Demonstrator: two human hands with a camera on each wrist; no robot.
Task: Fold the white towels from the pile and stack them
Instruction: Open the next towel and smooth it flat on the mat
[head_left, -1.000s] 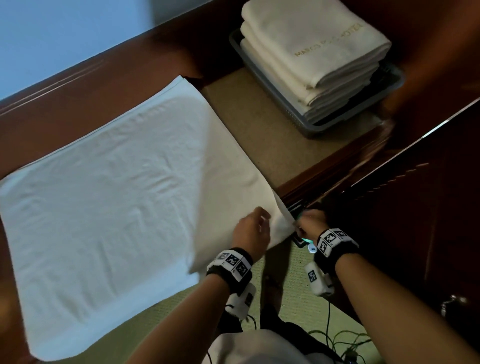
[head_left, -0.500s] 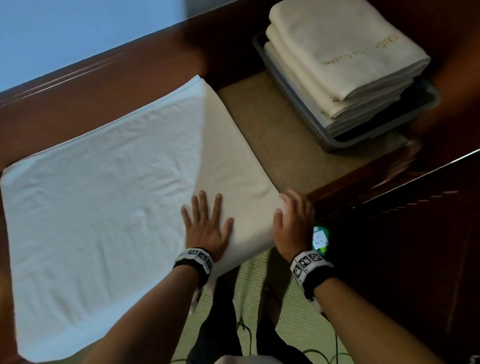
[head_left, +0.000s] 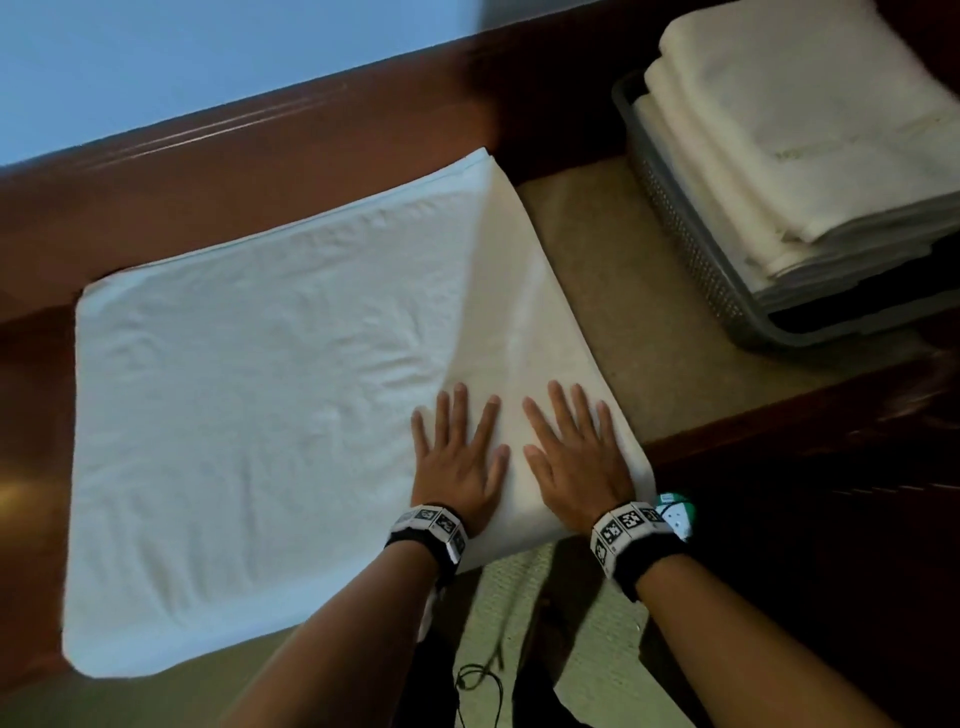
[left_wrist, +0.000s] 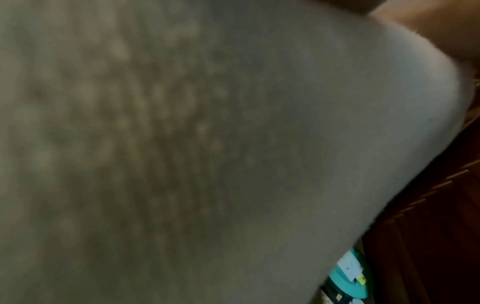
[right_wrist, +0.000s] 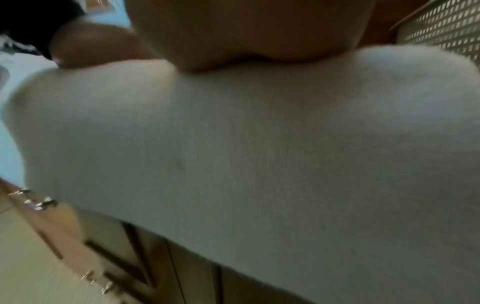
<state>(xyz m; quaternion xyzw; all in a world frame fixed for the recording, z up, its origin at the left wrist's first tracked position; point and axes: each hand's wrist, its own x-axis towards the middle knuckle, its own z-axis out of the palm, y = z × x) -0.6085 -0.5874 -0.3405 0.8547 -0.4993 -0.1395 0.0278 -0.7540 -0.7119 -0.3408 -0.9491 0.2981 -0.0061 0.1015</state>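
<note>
A white towel (head_left: 249, 405) lies spread flat on the wooden surface, its near edge hanging over the front. My left hand (head_left: 457, 447) and right hand (head_left: 571, 447) lie side by side, palms down with straight spread fingers, pressing on the towel's near right part. Both wrist views are filled with blurred towel cloth (left_wrist: 207, 144) (right_wrist: 259, 154), with the heel of the right hand (right_wrist: 246, 37) resting on it. A stack of folded cream towels (head_left: 810, 130) sits in a grey basket (head_left: 691, 249) at the far right.
A tan mat (head_left: 639, 291) covers the surface between the towel and the basket. A dark wooden rail (head_left: 311, 140) runs along the back under a pale blue wall. Dark wood furniture (head_left: 831, 519) stands on the right, and cables (head_left: 483, 680) lie on the carpet below.
One second ago both hands pinched the towel's near right corner. They let go and flattened onto the towel, and the right hand has slid left to lie beside the left hand.
</note>
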